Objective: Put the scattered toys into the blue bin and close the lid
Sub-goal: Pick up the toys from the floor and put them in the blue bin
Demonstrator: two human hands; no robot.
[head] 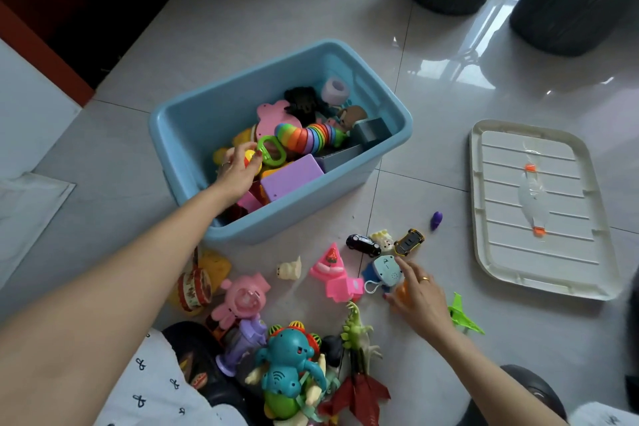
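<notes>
1. Toys filled much of the blue bin (193, 121), which sat open on the tiled floor (449, 107) at about eleven o'clock from the middle of the view; a rainbow slinky (307, 137), a purple block (292, 180) and a green ring (271, 149) lay on top of the pile.
2. Left hand (238, 171) reached over the bin's near-left wall, fingers curled around a yellow toy (251, 159) just above the heap inside.
3. Right hand (420, 294) lay low over the floor at four o'clock, fingers spread loosely; the fingertips touched a light-blue toy (385, 271), and an orange object (403, 292) sat under the palm. Whether it was gripped could not be told.
4. White lid (539, 207) lay flat at three o'clock, well apart from the bin.
5. Scattered toys remained on the floor at six o'clock: a black car (363, 244), a yellow car (409, 241), a pink cake slice (330, 263), a pink pig (242, 301), a teal elephant (290, 370), a green dinosaur (356, 325) and a green plane (463, 316).
6. Small purple piece (436, 220) lay alone between the bin and the lid.
</notes>
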